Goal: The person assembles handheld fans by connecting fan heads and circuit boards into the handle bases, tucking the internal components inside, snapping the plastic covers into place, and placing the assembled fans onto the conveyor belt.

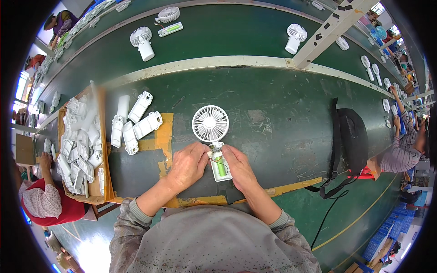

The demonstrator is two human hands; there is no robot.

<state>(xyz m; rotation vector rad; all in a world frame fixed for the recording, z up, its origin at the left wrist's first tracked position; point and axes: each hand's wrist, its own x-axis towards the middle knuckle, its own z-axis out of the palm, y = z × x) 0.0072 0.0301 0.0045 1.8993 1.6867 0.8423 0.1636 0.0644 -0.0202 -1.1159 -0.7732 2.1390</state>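
Observation:
A white handheld fan [210, 123] lies in front of me on the dark green bench, its round grille pointing away. Its handle is uncovered and shows a green battery cell [221, 166] with thin dark wires beside it. My right hand [241, 169] grips the handle from the right, thumb near the neck. At the neck's left side, my left hand [187, 164] is closed in a pinch by a small whitish piece and the wires. The fingertips hide exactly what it holds. Several white handle covers [148, 124] rest on the bench left of the fan.
A cardboard box [107, 182] full of white plastic housings stands at the left. A black bag with straps [353, 139] lies at the right. Beyond a metal rail [218, 62], more fans [142, 42] sit on a green belt. Other people work on both sides.

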